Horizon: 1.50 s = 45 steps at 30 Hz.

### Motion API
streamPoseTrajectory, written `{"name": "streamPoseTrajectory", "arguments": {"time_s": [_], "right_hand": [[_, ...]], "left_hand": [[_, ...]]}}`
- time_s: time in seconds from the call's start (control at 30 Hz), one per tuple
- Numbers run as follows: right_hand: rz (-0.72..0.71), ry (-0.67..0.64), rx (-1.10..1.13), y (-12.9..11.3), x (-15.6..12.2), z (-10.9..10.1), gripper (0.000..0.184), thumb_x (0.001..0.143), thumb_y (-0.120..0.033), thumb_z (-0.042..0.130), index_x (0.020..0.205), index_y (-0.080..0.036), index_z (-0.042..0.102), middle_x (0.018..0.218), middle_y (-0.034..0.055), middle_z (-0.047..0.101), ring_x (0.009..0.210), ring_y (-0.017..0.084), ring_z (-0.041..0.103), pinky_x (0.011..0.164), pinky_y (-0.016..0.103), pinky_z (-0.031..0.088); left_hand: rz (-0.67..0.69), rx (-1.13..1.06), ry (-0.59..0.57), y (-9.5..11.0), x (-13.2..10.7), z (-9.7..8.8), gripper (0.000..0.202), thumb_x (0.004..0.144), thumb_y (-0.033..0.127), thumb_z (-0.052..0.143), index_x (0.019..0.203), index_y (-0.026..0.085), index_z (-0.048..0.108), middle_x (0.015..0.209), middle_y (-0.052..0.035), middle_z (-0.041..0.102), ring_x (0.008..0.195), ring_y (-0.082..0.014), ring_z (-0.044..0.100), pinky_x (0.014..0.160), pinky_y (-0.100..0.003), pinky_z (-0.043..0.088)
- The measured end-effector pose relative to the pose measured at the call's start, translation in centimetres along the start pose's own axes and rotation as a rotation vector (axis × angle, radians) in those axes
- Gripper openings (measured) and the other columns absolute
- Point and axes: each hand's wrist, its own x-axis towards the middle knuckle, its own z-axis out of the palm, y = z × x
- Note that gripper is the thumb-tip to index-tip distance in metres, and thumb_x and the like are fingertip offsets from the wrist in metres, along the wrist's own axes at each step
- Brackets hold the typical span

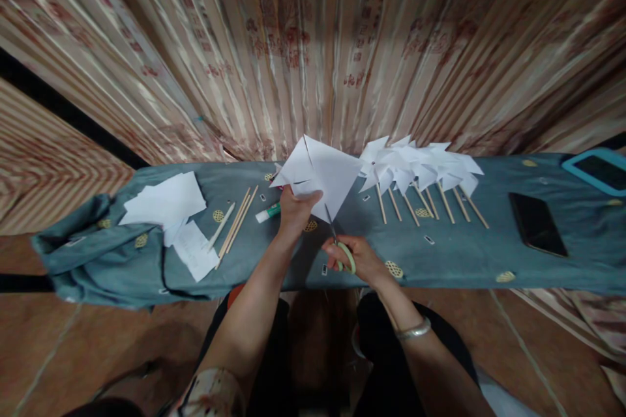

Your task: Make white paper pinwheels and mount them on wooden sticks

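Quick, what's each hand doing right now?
Left hand: closed, pinching the partly cut white paper.
Right hand: closed around the handles of the green-handled scissors.

I can make out no readable text; the reddish, writing-like marks on the far curtain [313,55] are too blurred.

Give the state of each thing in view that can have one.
White sheet: partly cut, in left hand
Scissors: in right hand, blade opening unclear
Pinwheels: formed on sticks, overlapping
Loose sticks: bare
Glue stick: lying, cap unclear
Paper pile: loosely spread
Phone: lying flat, screen dark
Blue device: screen dark
Cloth: bunched at left end
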Motion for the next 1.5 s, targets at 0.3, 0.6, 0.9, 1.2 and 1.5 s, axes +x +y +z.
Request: {"name": "streamPoseTrajectory", "arguments": {"time_s": [0.3, 0.6, 0.9, 1.2, 1.5], "right_hand": [[0.004, 0.040, 0.057, 0.1, 0.0, 0.3, 0.047, 0.058, -0.060, 0.078, 0.071, -0.017, 0.065, 0.049, -0.0029, 0.061, 0.042, 0.008, 0.050, 0.043, 0.020, 0.038], [-0.012, 0.052, 0.057, -0.1, 0.0, 0.2, 0.042, 0.058, -0.055, 0.080, 0.068, -0.018, 0.065, 0.048, -0.0036, 0.060, 0.042, 0.008, 0.049, 0.044, 0.021, 0.038], [-0.016, 0.078, 0.019, -0.4, 0.0, 0.0, 0.044, 0.061, -0.058, 0.077, 0.071, -0.017, 0.065, 0.052, -0.0030, 0.061, 0.046, 0.009, 0.052, 0.046, 0.021, 0.040], [-0.046, 0.092, 0.025, 0.2, 0.2, 0.1, 0.042, 0.062, -0.057, 0.078, 0.069, -0.017, 0.065, 0.051, -0.0026, 0.061, 0.045, 0.009, 0.051, 0.047, 0.021, 0.040], [-0.051, 0.107, 0.050, 0.2, 0.3, 0.1, 0.044, 0.060, -0.059, 0.078, 0.067, -0.018, 0.064, 0.050, -0.0032, 0.060, 0.043, 0.008, 0.050, 0.045, 0.021, 0.040]], "left_hand": [[0.015, -0.011, -0.001, 0.0, 0.0, -0.1, 0.040, 0.051, 0.024, 0.083, 0.083, 0.017, 0.061, 0.080, -0.0022, 0.070, 0.074, -0.0182, 0.065, 0.073, -0.032, 0.053], [-0.014, -0.094, -0.051, 0.6, -0.3, 0.0, 0.035, 0.053, 0.020, 0.079, 0.083, 0.018, 0.061, 0.080, -0.0010, 0.069, 0.071, -0.0163, 0.065, 0.070, -0.030, 0.052], [-0.047, -0.049, -0.095, 0.6, -0.9, 0.1, 0.040, 0.051, 0.015, 0.078, 0.087, 0.019, 0.062, 0.080, -0.0012, 0.070, 0.071, -0.0161, 0.064, 0.068, -0.029, 0.051], [-0.053, -0.049, -0.093, 1.1, -1.1, 0.2, 0.039, 0.051, 0.014, 0.078, 0.085, 0.019, 0.062, 0.080, -0.0018, 0.070, 0.072, -0.0172, 0.064, 0.068, -0.030, 0.051], [-0.030, -0.068, -0.107, 0.7, -1.3, 0.2, 0.034, 0.056, 0.023, 0.077, 0.086, 0.019, 0.062, 0.087, -0.0044, 0.071, 0.076, -0.0175, 0.065, 0.076, -0.032, 0.052]]}}
